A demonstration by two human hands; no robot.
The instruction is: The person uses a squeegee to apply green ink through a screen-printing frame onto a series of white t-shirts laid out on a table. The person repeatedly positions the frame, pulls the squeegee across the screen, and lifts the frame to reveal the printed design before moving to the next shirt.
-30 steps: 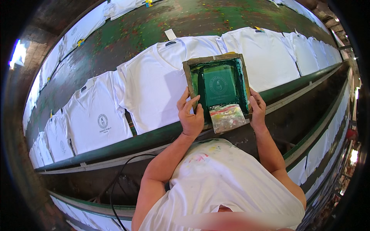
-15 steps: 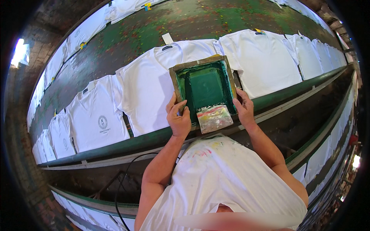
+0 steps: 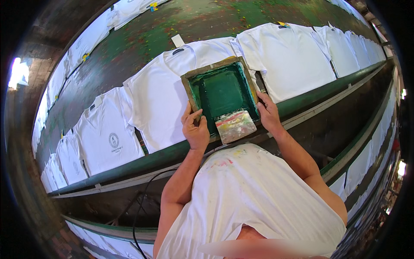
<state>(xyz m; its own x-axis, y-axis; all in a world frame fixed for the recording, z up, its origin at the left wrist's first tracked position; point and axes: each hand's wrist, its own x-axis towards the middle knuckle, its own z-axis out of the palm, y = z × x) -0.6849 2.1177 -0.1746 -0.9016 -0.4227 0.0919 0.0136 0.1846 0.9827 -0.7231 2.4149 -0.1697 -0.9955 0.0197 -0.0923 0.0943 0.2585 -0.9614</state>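
Note:
A wooden screen-printing frame (image 3: 220, 86) with dark green ink on its mesh is held slightly tilted in front of a white V-neck T-shirt (image 3: 157, 108). My left hand (image 3: 196, 128) grips its left side with curled fingers; my right hand (image 3: 268, 111) grips its right side. A paint-stained squeegee (image 3: 236, 128) lies across the near end of the frame, between my hands. The shirt under the frame is partly hidden. Just left of it, another white shirt (image 3: 99, 142) carries a small dark circular print.
A long green board (image 3: 142, 34) holds a row of several white shirts (image 3: 297, 60), with another row along its far edge. A dark gap runs along the near rail (image 3: 349, 93). More shirts (image 3: 351, 168) hang at the right. A black cable (image 3: 142, 194) loops beside my left arm.
The frame and both hands have shifted leftward over about a second, and the frame has turned a little. The circular design seen on the mesh earlier now barely shows. The view has shifted slightly.

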